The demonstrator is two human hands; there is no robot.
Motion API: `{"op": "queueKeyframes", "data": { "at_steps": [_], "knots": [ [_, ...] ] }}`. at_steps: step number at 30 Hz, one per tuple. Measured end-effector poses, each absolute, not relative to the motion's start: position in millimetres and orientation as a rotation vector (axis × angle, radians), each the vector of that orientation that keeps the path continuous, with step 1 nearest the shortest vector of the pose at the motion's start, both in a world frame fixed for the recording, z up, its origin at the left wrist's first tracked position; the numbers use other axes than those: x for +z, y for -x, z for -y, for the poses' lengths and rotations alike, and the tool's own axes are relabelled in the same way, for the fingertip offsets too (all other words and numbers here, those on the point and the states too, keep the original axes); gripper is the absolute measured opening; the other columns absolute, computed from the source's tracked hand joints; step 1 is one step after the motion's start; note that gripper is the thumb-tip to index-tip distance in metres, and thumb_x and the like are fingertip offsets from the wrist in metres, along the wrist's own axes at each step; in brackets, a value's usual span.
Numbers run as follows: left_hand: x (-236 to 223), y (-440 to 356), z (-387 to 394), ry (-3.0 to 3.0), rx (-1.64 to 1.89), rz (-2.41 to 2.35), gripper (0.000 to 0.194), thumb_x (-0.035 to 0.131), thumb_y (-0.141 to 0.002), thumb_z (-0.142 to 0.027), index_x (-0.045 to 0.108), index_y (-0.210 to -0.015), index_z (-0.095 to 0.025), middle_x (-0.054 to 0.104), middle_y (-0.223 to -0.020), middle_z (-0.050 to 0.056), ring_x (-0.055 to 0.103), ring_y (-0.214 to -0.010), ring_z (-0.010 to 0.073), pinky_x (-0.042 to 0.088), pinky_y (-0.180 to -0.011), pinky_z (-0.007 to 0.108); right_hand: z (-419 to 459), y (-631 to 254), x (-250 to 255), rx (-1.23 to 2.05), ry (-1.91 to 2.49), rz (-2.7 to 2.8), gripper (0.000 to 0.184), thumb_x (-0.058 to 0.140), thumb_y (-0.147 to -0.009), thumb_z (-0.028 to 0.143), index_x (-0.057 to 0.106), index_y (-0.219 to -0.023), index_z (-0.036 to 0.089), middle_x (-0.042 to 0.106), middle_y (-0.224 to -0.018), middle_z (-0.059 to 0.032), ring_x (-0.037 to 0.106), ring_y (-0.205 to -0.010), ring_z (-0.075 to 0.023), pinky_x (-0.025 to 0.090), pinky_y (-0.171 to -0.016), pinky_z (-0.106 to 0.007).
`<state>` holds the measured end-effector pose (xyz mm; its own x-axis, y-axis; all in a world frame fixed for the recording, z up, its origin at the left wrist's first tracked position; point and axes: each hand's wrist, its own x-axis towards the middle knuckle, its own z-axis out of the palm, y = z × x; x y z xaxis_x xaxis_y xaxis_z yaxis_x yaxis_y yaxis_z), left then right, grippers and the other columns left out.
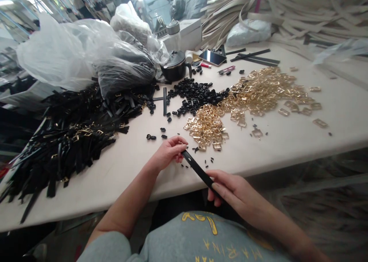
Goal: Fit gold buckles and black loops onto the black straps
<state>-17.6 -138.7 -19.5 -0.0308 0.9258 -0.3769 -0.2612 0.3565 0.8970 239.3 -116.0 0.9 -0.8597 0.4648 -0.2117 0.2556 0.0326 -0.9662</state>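
A black strap (198, 169) with a small slot near its far end stretches between my two hands, just over the table's front edge. My left hand (169, 152) pinches the slotted end with thumb and fingertips. Further down the strap, my right hand (230, 191) is closed around it, thumb on top. Gold buckles (205, 127) lie in a heap just beyond my left hand, and a larger spread of them reaches to the right. Black strap loops (198, 91) are piled behind the nearer buckles. Tiny dark bits are scattered on the table near my left fingers.
Finished-looking black straps with gold buckles (77, 135) cover the table's left side. Behind them sit plastic bags (86, 55) and a black lidded pot (174, 67). A phone (212, 57) and pink snips (227, 70) lie further back. Pale strips (287, 12) are heaped at the back right.
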Motion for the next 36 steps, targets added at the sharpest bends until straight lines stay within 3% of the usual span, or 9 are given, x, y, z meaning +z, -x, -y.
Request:
{"op": "queueKeyframes", "data": {
  "at_steps": [4,19,24,30,36],
  "knots": [
    [-16.1,17.3,140.1,-0.703,1.103,-1.248,0.032,0.073,-0.075,-0.036,0.061,-0.096,-0.016,0.053,-0.055,-0.006,0.049,-0.04,0.0047,0.036,-0.04,0.014,111.8,-240.2,-2.3,1.869,0.819,2.119,0.035,0.039,-0.099,0.025,0.051,-0.131,0.018,0.067,-0.077,-0.0009,0.063,-0.062,-0.0114,0.051,-0.061,-0.023],
    [-16.2,17.7,141.6,-0.648,1.092,-1.193,0.03,0.072,-0.078,-0.035,0.061,-0.098,-0.016,0.054,-0.057,-0.005,0.05,-0.041,0.0044,0.04,-0.041,0.014,112.0,-237.6,-6.2,1.882,0.86,2.077,0.037,0.047,-0.095,0.023,0.049,-0.132,0.021,0.065,-0.078,0.0012,0.06,-0.057,-0.0099,0.051,-0.056,-0.021],
    [-17.1,17.3,141.0,-0.643,1.084,-1.185,0.03,0.072,-0.078,-0.035,0.061,-0.098,-0.015,0.057,-0.058,-0.004,0.051,-0.042,0.0048,0.04,-0.042,0.014,107.9,-234.3,-5.1,1.578,0.908,2.225,0.036,0.052,-0.092,0.023,0.053,-0.128,0.024,0.068,-0.08,0.0015,0.065,-0.064,-0.0133,0.052,-0.062,-0.024],
    [-18.1,16.2,142.2,-0.682,1.081,-1.135,0.034,0.074,-0.077,-0.034,0.059,-0.1,-0.015,0.063,-0.065,-0.001,0.057,-0.048,0.0066,0.044,-0.047,0.015,99.0,-230.5,-5.3,1.063,0.933,2.315,0.034,0.058,-0.089,0.022,0.059,-0.122,0.026,0.071,-0.111,-0.0021,0.068,-0.096,-0.0199,0.052,-0.084,-0.031],
    [-20.6,9.8,142.2,-0.758,1.037,-1.08,0.037,0.076,-0.076,-0.032,0.06,-0.104,-0.014,0.065,-0.065,0.0,0.062,-0.054,0.0096,0.048,-0.053,0.018,92.4,-209.7,-5.9,0.872,0.851,2.326,0.023,0.059,-0.09,0.021,0.062,-0.113,0.023,0.071,-0.105,-0.0035,0.068,-0.091,-0.02,0.052,-0.081,-0.031]
  ]
}}
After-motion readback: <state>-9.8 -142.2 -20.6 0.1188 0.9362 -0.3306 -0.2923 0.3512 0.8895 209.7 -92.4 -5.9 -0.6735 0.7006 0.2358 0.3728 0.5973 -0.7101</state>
